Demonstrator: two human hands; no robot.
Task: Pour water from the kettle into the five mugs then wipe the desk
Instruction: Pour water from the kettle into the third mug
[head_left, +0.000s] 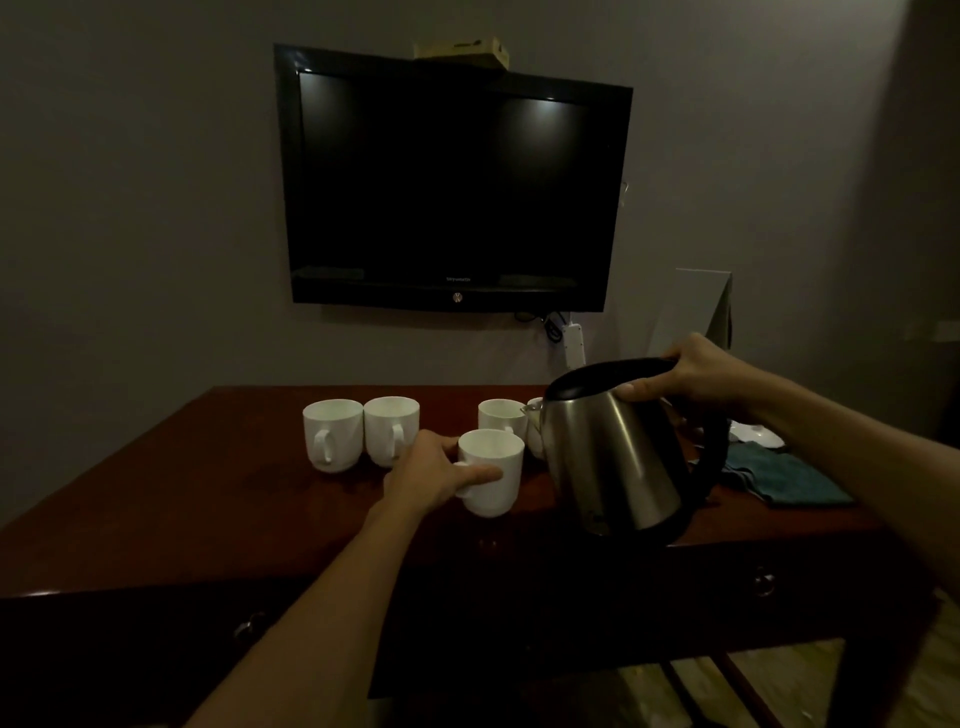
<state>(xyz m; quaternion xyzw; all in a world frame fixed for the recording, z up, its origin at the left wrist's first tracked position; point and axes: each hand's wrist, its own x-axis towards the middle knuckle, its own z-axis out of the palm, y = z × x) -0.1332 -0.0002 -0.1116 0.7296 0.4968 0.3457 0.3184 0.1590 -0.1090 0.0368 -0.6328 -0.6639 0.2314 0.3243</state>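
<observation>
My right hand (696, 376) grips the black handle of a steel kettle (613, 457), held above the desk and tilted a little to the left. My left hand (434, 475) grips a white mug (493, 467) near the desk's middle, thumb across its side. Two white mugs (332, 434) (390, 428) stand side by side further left. Another mug (501, 415) stands behind the held one. A further mug (535, 428) is partly hidden by the kettle. A teal cloth (779, 475) lies on the right of the dark red desk (182, 499).
A black television (452, 182) hangs on the wall above the desk, cables and a white power strip (574, 345) below it. A white kettle base (758, 434) sits behind the cloth. Desk drawers with ring pulls (763, 582) face me.
</observation>
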